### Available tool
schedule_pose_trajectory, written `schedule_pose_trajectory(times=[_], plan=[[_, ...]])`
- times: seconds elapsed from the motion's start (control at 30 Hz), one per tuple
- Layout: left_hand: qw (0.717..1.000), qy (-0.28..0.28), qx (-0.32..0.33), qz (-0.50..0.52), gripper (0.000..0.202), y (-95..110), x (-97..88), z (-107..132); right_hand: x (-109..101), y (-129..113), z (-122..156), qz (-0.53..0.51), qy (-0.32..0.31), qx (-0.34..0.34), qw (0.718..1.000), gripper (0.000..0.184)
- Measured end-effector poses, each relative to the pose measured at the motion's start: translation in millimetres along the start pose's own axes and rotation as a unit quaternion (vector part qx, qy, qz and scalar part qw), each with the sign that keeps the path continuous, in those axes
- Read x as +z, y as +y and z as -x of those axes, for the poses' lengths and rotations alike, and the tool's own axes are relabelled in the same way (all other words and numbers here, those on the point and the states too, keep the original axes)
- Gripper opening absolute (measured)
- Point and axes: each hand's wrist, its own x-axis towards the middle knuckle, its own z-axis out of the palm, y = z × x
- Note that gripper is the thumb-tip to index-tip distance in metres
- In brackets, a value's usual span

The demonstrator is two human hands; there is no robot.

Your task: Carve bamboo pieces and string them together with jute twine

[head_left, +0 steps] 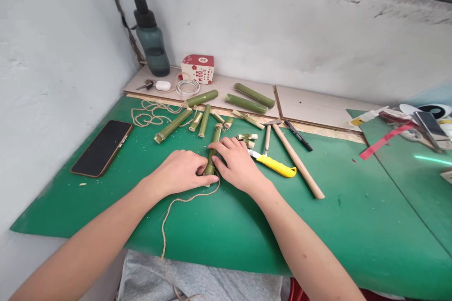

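Note:
A thin green bamboo piece (214, 143) lies on the green mat (247, 225), pointing away from me. My left hand (181, 171) pinches its near end together with a length of jute twine (176, 207) that trails off the mat's front edge. My right hand (236, 162) presses against the same near end from the right, its fingers curled over the bamboo. Where the twine meets the bamboo is hidden between my fingers.
Several cut bamboo pieces (173, 125) and small offcuts lie behind my hands, with a twine pile (146, 114). A yellow utility knife (273, 164), hammer (294, 157) and black pen (298, 135) lie to the right, a phone (102, 147) to the left. A bottle (151, 40) and box (197, 68) stand by the wall.

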Motion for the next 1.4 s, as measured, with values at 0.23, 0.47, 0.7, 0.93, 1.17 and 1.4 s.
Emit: schedule_pose_trajectory(times=[0.23, 0.47, 0.7, 0.93, 1.17, 1.4], plan=[[1.000, 0.001, 0.003, 0.002, 0.052, -2, 1.3, -1, 0, 2, 0, 0.002, -0.001, -0.008, 1.000, 0.032], [1.000, 0.019, -0.008, 0.010, 0.051, -3, -2.5, 0, -4, 10, -2, -0.035, 0.049, 0.022, 0.998, 0.037], [1.000, 0.007, -0.005, 0.014, 0.041, -3, -4.8, 1, -5, 15, -4, -0.068, 0.092, 0.044, 0.992, 0.034], [1.000, -0.010, -0.001, 0.013, 0.039, 0, -7.4, 4, 0, 9, -3, -0.056, 0.050, 0.025, 0.997, 0.031], [0.999, 0.034, 0.003, 0.033, 0.036, -4, -5.5, 3, 2, 9, -4, -0.062, 0.049, 0.013, 0.997, 0.031], [0.993, 0.109, -0.009, 0.035, 0.019, -15, -1.8, -2, -16, 44, -2, -0.089, 0.203, 0.082, 0.972, 0.030]])
